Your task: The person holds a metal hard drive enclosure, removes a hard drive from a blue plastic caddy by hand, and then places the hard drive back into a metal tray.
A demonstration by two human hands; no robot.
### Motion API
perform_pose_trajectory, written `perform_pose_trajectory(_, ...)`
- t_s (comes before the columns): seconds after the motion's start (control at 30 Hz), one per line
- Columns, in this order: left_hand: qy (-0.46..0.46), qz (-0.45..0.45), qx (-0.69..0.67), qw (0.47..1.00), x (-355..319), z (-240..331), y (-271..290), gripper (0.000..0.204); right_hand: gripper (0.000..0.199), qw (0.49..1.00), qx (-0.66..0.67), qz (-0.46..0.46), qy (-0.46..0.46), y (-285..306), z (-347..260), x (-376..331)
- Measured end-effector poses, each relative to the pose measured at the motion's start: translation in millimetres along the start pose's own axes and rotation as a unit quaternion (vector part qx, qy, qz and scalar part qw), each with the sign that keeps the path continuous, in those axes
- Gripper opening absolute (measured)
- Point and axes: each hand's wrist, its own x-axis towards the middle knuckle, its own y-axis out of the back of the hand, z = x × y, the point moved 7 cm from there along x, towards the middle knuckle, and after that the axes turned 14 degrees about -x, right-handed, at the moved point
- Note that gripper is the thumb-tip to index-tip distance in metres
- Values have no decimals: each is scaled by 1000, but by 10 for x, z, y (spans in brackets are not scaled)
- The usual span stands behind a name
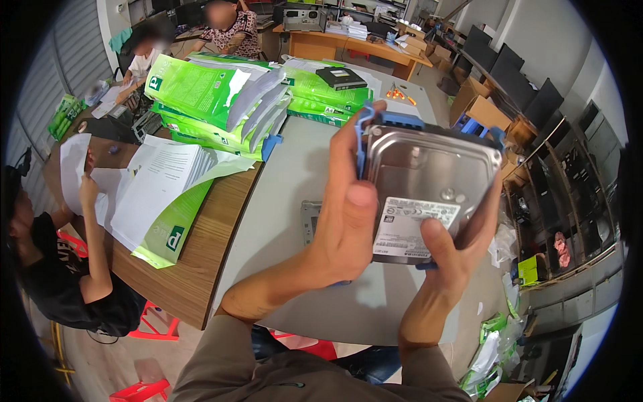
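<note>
Raised above the grey table, a silver hard drive [429, 164] with a white label sits in a blue plastic bracket [402, 120]. My left hand [348, 201] grips its left side, thumb toward the front and fingers behind. On the lower right edge my right hand [462, 251] is closed round the drive, its thumb over the label. Partly behind my left wrist, a flat metal piece [310, 221] lies on the table. A black optical drive [341, 78] rests on green paper packs farther back.
Stacked green paper packs [201, 100] stand at the back left. Pliers or screwdrivers with orange handles [400, 94] lie at the table's far end. A co-worker [53, 261] handles sheets at the wooden table [218, 248] on the left. Shelves [562, 201] and cardboard boxes [479, 107] line the right side.
</note>
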Motion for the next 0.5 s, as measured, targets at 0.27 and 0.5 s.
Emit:
perform_pose_trajectory(0.27, 75, 39, -39, 996, -32, 91, 54, 70, 98, 997, 34, -65, -3, -23, -31, -33)
perform_pose_trajectory(0.5, 95, 72, -109, 987, 13, -57, 217, 75, 101, 982, -116, -83, 122, 9, -239, -132)
